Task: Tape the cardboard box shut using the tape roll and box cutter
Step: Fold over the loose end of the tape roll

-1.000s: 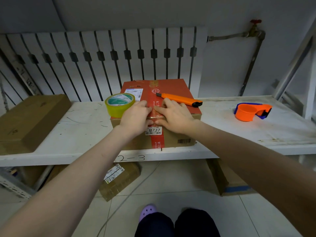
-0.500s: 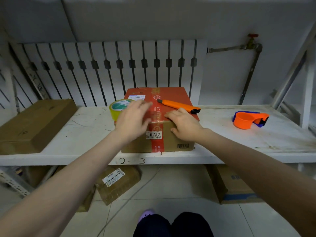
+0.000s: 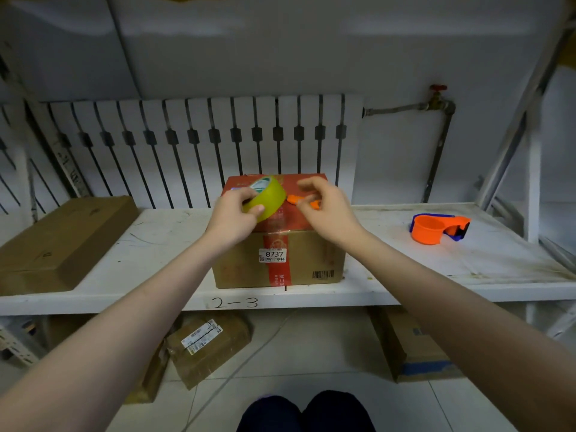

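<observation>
A cardboard box (image 3: 299, 260) with a red top and a red strip down its front stands on the white shelf (image 3: 156, 244). My left hand (image 3: 232, 215) holds a yellow-green tape roll (image 3: 266, 196) tilted above the box's top. My right hand (image 3: 327, 207) hovers just right of the roll, fingers curled and apart, holding nothing. The orange box cutter (image 3: 296, 200) lies on the box's top, mostly hidden behind my right hand.
An orange and blue tape dispenser (image 3: 436, 227) sits on the shelf to the right. A flat brown box (image 3: 62, 241) lies at the left. More boxes (image 3: 208, 341) rest on the floor under the shelf. A radiator stands behind.
My left hand has left the box's front edge, taken the tape roll from the shelf and lifted it over the box. My right hand rose off the box toward the roll.
</observation>
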